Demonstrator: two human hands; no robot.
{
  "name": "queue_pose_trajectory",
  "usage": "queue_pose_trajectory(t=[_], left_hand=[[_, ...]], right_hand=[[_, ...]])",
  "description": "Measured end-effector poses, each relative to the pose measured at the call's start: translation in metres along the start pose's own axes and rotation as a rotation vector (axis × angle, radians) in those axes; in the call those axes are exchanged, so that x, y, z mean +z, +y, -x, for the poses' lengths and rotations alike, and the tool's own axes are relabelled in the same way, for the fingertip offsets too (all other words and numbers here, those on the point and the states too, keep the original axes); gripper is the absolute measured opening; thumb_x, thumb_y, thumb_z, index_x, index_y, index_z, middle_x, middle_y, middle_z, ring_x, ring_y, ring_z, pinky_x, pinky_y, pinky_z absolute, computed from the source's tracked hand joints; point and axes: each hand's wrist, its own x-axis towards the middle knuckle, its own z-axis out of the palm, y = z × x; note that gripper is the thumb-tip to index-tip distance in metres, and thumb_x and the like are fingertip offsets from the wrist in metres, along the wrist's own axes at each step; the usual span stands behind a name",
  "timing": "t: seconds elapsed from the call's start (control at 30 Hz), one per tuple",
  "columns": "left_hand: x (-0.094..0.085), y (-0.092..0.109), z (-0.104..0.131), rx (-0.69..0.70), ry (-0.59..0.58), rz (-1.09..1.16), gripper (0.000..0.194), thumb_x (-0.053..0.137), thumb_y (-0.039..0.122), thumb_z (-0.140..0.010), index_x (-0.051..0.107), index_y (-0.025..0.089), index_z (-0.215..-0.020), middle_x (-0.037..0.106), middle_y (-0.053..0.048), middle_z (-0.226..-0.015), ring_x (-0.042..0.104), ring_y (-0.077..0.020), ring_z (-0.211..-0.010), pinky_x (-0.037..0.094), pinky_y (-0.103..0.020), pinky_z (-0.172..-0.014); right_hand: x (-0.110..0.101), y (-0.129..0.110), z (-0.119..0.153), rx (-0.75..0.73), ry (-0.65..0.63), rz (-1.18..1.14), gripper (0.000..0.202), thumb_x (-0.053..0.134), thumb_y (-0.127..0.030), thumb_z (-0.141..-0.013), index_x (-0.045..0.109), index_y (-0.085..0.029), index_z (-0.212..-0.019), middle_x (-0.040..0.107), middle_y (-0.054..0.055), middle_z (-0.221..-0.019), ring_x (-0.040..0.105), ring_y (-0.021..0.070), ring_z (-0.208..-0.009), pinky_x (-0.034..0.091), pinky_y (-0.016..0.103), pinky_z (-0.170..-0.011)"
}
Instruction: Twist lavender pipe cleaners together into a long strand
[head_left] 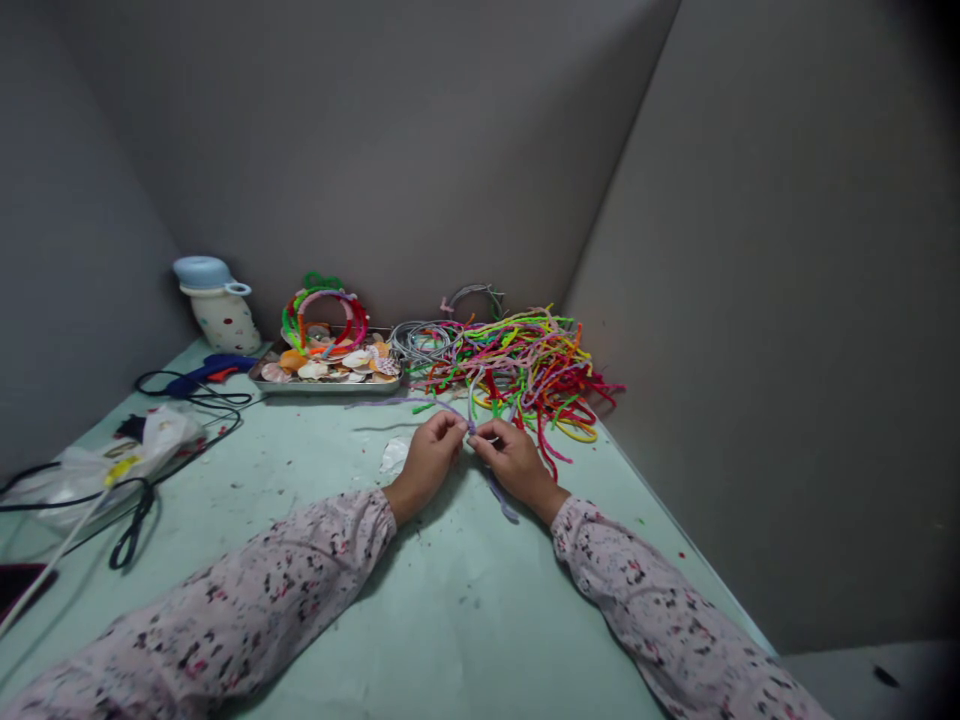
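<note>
My left hand (pixel 433 455) and my right hand (pixel 514 458) meet over the middle of the table, fingertips nearly touching. Both pinch a thin purple fuzzy strand (pixel 472 427) between thumb and forefinger. One end of purple strand runs left across the table, and another hangs below my right hand. Just behind the hands lies a tangled heap of colourful fuzzy strands (pixel 525 350). A flat whitish shell (pixel 394 455) rests on the table to the left of my left hand.
A metal tray (pixel 330 387) of shells holds upright fuzzy rings (pixel 300 310). Left of it are a bottle (pixel 225 318), a blue tool (pixel 206 372), black cables (pixel 142 515) and plastic bags (pixel 67 480). Grey walls (pixel 375 150) enclose the table (pixel 465 620).
</note>
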Motion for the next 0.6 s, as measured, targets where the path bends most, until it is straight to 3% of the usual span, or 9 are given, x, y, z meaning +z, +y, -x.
queue_pose_trajectory(t=[0.23,0.43,0.6], left_hand=[[-0.0008,-0.0036,0.0002,-0.019,-0.007,-0.039,0.016,0.058,0.033,-0.078,0.054,0.018,-0.074,0.042,0.006,-0.052,0.036,-0.0082,-0.046,0.027,-0.021,-0.045],[-0.0013,-0.0008,0.0015,0.082,0.093,-0.181,0.012,0.059,0.030,-0.077,0.058,0.018,-0.075,0.052,0.003,-0.063,0.042,-0.0097,-0.055,0.032,-0.021,-0.053],[-0.0023,-0.0043,0.0013,0.132,0.086,-0.287,0.012,0.056,0.029,-0.079,0.057,0.018,-0.075,0.054,0.002,-0.066,0.046,-0.0115,-0.061,0.033,-0.022,-0.057]], right_hand=[[0.0002,0.0007,-0.0007,-0.016,-0.050,-0.029,0.013,0.057,-0.030,-0.086,0.065,-0.020,-0.088,0.065,0.002,-0.083,0.059,0.0147,-0.076,0.045,0.027,-0.070],[-0.0007,-0.0012,-0.0009,-0.046,-0.039,0.000,0.013,0.058,-0.029,-0.086,0.065,-0.019,-0.089,0.065,0.003,-0.084,0.059,0.0156,-0.078,0.044,0.028,-0.072],[-0.0017,-0.0017,-0.0010,-0.054,-0.055,0.001,0.012,0.057,-0.027,-0.086,0.066,-0.020,-0.089,0.065,0.003,-0.084,0.059,0.0157,-0.078,0.044,0.028,-0.073]])
